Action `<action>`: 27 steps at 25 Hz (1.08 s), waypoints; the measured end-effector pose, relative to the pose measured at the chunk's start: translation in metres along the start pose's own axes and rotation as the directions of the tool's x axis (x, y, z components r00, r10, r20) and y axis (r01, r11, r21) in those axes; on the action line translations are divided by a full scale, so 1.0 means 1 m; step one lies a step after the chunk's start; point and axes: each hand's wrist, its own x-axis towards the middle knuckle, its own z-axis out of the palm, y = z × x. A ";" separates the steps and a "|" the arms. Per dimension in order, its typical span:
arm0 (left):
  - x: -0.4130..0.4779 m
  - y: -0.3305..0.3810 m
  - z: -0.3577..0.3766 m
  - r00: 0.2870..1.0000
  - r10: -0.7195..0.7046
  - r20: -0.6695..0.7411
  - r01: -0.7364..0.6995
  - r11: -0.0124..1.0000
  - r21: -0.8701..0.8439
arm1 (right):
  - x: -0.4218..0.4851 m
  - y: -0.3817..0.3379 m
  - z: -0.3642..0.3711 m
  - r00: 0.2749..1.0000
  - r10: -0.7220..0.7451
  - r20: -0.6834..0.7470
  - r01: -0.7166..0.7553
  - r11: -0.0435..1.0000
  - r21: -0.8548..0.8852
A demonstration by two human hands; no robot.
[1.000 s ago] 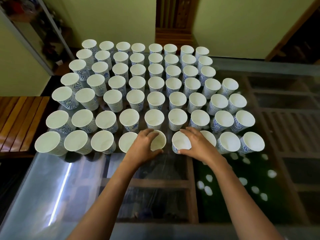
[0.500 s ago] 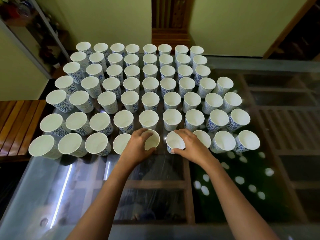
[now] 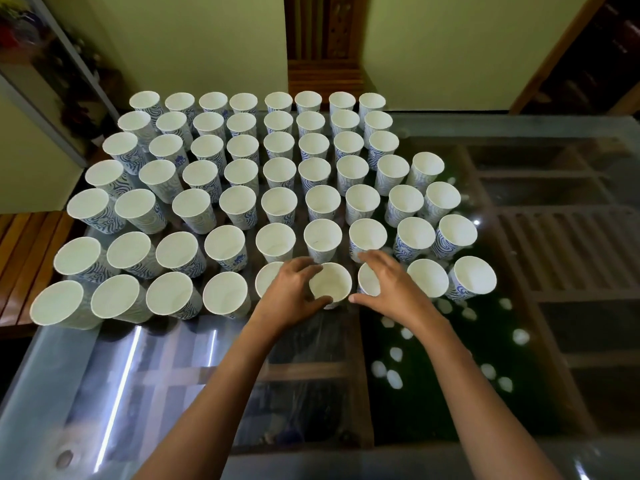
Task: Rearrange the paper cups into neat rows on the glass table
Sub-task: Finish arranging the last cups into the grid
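Note:
Several white paper cups with blue swirl patterns stand open end up in rows on the glass table (image 3: 173,375). Both of my hands are at the front row. My left hand (image 3: 294,292) curls round the left side of one front-row cup (image 3: 330,284), thumb in front and fingers behind its rim. My right hand (image 3: 391,289) lies over the neighbouring cup (image 3: 369,282) to the right, thumb at its front left and fingers reaching past its back. Another cup (image 3: 266,282) is partly hidden behind my left hand.
The cup block fills the far left half of the table, and its two left columns (image 3: 83,261) lean outwards near the left edge. A wooden bench (image 3: 20,258) sits left of the table. Wooden slats and green ground (image 3: 433,375) show through the glass on the right.
Both hands have shifted one cup to the right along the front row. The cup my left hand held now stands to its left, and the front-row gaps have narrowed. The camera view also moved slightly.

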 end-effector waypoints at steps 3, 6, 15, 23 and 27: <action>0.008 0.009 0.008 0.999 -0.008 0.044 0.008 1.000 0.001 | -0.005 0.018 -0.012 0.998 0.044 0.033 -0.042 0.998 -0.035; 0.012 0.013 0.014 0.997 -0.023 0.069 0.022 1.000 0.011 | -0.005 0.025 -0.012 0.996 0.061 0.069 -0.059 0.998 -0.031; 0.016 0.012 0.015 0.997 -0.044 0.057 0.044 0.999 0.006 | -0.003 0.032 -0.005 0.997 0.045 0.063 -0.043 0.999 -0.030; 0.023 0.035 0.023 0.999 0.005 -0.037 -0.006 0.999 -0.036 | -0.018 0.048 -0.030 0.997 0.050 -0.058 -0.051 0.999 -0.014; 0.039 0.060 0.042 0.998 0.064 0.027 -0.064 0.998 -0.024 | -0.027 0.073 -0.049 0.988 0.152 -0.034 -0.153 0.987 -0.040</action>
